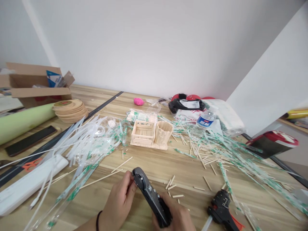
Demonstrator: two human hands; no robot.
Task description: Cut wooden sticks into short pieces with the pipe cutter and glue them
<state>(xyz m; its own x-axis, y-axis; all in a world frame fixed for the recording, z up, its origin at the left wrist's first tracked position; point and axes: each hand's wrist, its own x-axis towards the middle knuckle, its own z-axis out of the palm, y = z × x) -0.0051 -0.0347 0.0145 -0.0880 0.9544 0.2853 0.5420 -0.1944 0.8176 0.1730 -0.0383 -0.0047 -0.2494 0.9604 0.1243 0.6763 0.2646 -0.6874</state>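
Over our desk (141,157), our right fingers (168,202) wrapped round the black tool (151,196), maybe to steady it. Our left fingers (126,182) were by its tip; we couldn't tell if they pinched anything. Past them sat a stick box (143,140).

Left hand (120,199), fingers (127,179) bent toward thumb (132,191); right hand (176,213) in a curled grip
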